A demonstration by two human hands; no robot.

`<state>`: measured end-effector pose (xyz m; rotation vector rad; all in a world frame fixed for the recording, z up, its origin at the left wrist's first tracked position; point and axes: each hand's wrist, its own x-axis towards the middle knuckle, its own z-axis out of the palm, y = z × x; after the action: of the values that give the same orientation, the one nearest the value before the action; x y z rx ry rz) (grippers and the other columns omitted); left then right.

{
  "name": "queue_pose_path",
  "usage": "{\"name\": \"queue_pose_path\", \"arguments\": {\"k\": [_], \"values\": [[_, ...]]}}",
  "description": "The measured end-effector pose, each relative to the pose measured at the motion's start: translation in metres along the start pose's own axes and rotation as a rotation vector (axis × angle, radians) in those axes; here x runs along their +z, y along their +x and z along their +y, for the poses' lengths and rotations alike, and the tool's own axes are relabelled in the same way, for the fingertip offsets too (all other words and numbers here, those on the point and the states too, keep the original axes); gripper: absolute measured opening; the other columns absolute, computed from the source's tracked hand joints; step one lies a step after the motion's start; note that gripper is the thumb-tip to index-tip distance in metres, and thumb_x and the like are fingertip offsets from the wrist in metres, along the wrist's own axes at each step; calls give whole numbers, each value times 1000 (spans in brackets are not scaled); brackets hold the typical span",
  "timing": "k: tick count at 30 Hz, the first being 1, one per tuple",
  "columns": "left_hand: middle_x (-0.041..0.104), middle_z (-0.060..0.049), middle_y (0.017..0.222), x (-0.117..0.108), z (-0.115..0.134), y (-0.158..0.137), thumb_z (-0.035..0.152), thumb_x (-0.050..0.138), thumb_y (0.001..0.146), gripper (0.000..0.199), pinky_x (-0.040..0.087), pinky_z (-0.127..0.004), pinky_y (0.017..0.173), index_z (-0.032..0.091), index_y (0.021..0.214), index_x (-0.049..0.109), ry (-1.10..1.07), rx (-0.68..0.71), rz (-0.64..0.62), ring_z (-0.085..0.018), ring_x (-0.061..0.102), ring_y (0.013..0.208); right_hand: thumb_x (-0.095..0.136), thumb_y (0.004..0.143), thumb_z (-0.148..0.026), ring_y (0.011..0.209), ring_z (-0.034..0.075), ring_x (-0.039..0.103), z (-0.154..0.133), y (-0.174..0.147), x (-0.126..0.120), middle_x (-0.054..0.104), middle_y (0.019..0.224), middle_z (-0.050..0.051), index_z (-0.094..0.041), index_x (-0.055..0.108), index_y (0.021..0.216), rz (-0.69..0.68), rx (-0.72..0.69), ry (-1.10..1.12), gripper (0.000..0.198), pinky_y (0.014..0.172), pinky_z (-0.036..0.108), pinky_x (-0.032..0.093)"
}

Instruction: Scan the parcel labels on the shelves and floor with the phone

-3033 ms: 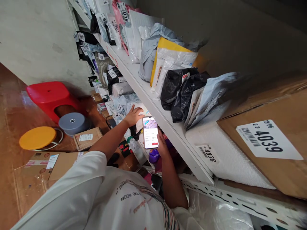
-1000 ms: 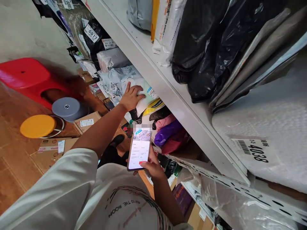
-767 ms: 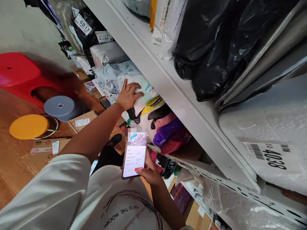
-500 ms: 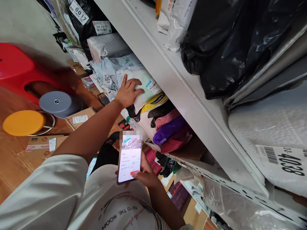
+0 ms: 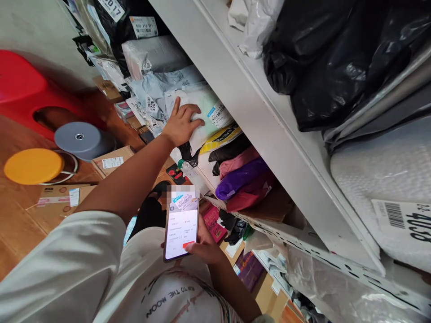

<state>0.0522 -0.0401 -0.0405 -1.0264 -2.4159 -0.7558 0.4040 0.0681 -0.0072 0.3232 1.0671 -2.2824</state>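
Observation:
My left hand (image 5: 182,123) rests with spread fingers on a white plastic-wrapped parcel (image 5: 206,105) on the shelf. A barcode label with a blue strip (image 5: 217,114) faces out from that parcel, to the right of my fingers. Below it lies a yellow "Banana" bag (image 5: 220,138); above it is a pale grey bag (image 5: 151,87). My right hand (image 5: 205,242) grips a smartphone (image 5: 181,231) in front of my body, its thumb over a red button on the lit screen. At the top of that screen a camera picture shows the label; a patch there is blurred out.
A white shelf edge (image 5: 252,121) slants across the view, with black bags (image 5: 323,54) and a parcel marked 4038 (image 5: 367,179) beyond it. At left stand a red stool (image 5: 20,85), a grey stool (image 5: 84,141) and a yellow stool (image 5: 33,166). A cardboard box (image 5: 112,162) lies on the floor.
The view has shifted slightly, with the upper shelf moving right. My left hand stays on the white parcel. The label appears larger and more centred in the phone's camera picture.

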Motion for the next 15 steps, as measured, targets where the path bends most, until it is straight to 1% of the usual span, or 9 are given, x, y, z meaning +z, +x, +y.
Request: {"name": "queue_pose_path", "arguments": {"k": [3,7,11,15], "values": [[53,-11,134,0,0,0,28,39,98,30,2,-62,121,22,112,66,-50,-20,2,-29,38,138,71,68,-15,86,28,75,-2,0,0,66,127,10,-34,24,142,12,9,-15,89,55,33,61],[53,-11,135,0,1,0,25,41,97,29,2,-62,121,22,112,66,-90,-20,7,-29,38,139,72,68,-16,95,29,74,-5,0,1,65,128,9,-32,32,140,27,-12,-54,84,68,38,62],[53,-11,135,0,0,-1,28,39,99,30,1,-61,121,23,112,66,-48,-12,1,-29,38,139,73,67,-21,95,28,73,-4,0,0,66,126,8,-31,30,142,34,-14,-78,88,72,39,61],[54,-11,135,1,-1,-1,29,38,99,31,3,-61,121,23,112,65,-25,-12,1,-28,38,139,72,66,-20,106,28,70,-3,1,0,65,129,8,-29,32,141,49,-22,-109,86,80,38,60]]}}
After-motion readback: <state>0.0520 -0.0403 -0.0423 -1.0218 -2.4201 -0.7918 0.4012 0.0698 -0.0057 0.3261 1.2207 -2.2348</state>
